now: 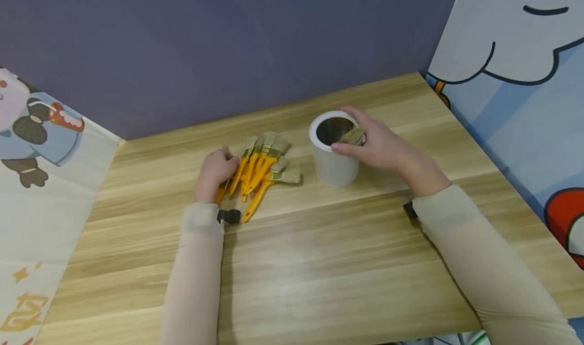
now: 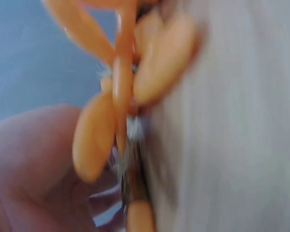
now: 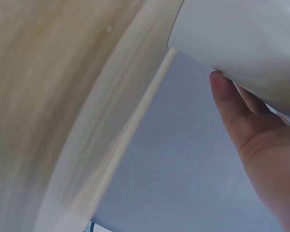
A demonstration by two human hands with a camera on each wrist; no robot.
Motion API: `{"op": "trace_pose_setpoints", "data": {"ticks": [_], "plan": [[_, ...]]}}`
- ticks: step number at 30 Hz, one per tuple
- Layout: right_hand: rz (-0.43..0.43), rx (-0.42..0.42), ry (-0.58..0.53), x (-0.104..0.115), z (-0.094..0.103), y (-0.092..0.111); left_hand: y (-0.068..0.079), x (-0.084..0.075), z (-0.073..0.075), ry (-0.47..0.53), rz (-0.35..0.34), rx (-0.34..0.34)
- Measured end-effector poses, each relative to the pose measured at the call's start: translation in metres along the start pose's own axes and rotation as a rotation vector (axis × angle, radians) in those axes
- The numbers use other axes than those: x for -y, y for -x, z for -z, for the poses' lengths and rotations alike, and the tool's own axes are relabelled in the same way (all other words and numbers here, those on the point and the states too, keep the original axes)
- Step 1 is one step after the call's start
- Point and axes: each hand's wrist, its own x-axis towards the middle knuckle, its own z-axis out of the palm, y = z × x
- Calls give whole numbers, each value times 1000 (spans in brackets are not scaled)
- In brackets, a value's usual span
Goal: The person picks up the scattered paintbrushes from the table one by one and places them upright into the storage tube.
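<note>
Several paintbrushes with yellow-orange handles and pale bristles (image 1: 260, 165) lie in a loose pile on the wooden table. My left hand (image 1: 218, 170) is at the pile's left side, fingers curled around a paintbrush (image 1: 222, 192); its upper part is hidden under the hand. In the blurred left wrist view, that hand (image 2: 43, 159) is beside the orange handles (image 2: 94, 137). My right hand (image 1: 378, 142) grips the upper rim of a white can (image 1: 336, 167), thumb at the front and fingers behind. Bristles of a brush (image 1: 353, 134) show at the can's mouth. Fingers (image 3: 227, 94) touch the can's side.
The wooden table (image 1: 292, 269) meets a dark blue-grey wall (image 1: 237, 45) at the back. Cartoon-printed panels stand at the left (image 1: 55, 132) and the right (image 1: 515, 106). Small dark devices are strapped at both wrists.
</note>
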Motion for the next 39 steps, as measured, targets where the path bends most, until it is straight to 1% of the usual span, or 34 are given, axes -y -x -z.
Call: {"op": "trace_pose_setpoints", "data": {"ticks": [1, 3, 4, 7, 8, 9, 12, 15, 18, 22, 23, 26, 28, 29, 30, 32, 35, 37, 39], "plan": [[5, 2, -1, 2, 1, -1, -4, 6, 1, 2, -17, 1], [11, 8, -2, 4, 3, -1, -2, 3, 5, -29, -13, 22], [15, 10, -7, 4, 3, 0, -1, 0, 7, -55, -13, 33], [8, 15, -17, 4, 3, 1, 0, -9, 9, -136, -7, 40], [3, 14, -20, 4, 3, 1, 5, -18, 12, -149, 11, 52], [0, 13, -25, 4, 4, 2, 6, -20, 13, -163, 16, 57], [-10, 9, -20, 3, 4, 2, 6, -24, 16, -169, 33, 84], [-4, 7, -10, 3, 4, 2, 8, -27, 20, -171, 54, 126], [2, 9, 0, 3, 3, 2, 8, -28, 22, -182, 68, 151], [12, 5, -7, 3, 2, 1, 5, -27, 26, -221, 43, 170], [13, 4, -7, 3, 2, 1, 4, -27, 27, -223, 25, 177], [20, 7, -20, 1, 0, 2, 2, -24, 37, -206, -25, 221], [15, 10, -17, 0, -1, 2, 2, -23, 48, -175, -51, 250], [10, 12, -15, -1, -2, 2, 3, -24, 54, -164, -70, 253], [6, 14, -12, 0, -2, 2, 5, -26, 60, -160, -74, 260], [-6, 15, 4, 1, -1, 2, 10, -31, 71, -143, -92, 254], [-14, 15, 24, 3, 1, 0, 17, -45, 85, -164, -118, 222], [-15, 17, 28, 4, 2, 0, 20, -55, 91, -183, -125, 217], [-13, 21, 27, 4, 2, -1, 22, -64, 94, -215, -123, 222]]}}
